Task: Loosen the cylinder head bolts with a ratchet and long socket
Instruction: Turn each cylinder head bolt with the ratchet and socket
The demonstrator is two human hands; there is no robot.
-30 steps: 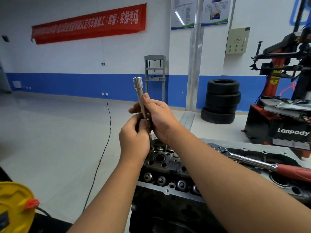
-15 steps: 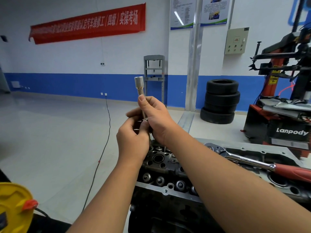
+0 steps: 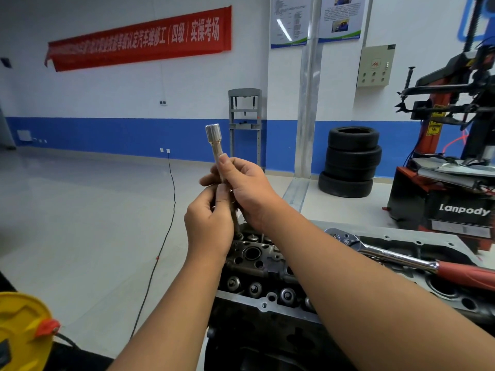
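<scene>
At 7 o'clock, nearest the camera, a yellow container [image 3: 22,330] with an orange cap sits at the frame edge. Both forearms rise from the bottom edge toward the centre. Beneath them stands the cylinder head [image 3: 257,269], dark, with valve springs and bolt holes exposed. At 3 o'clock the ratchet [image 3: 401,257] lies across the engine's top surface, chrome head toward the centre, red grip toward the right edge; no hand touches it.

Above the cylinder head, the left hand [image 3: 209,223] has its fingers curled round the lower end of the long socket [image 3: 215,148]. The right hand [image 3: 246,186] pinches the shaft higher up between thumb and fingers. The long socket stands nearly upright, wide end uppermost, clear of the engine.

Farther off, a black cable [image 3: 166,231] runs across the floor at 9 o'clock. At 2 o'clock stand stacked tyres [image 3: 351,162] and a tyre changer [image 3: 450,162]. A red banner [image 3: 139,38] hangs at 11 o'clock on the wall.
</scene>
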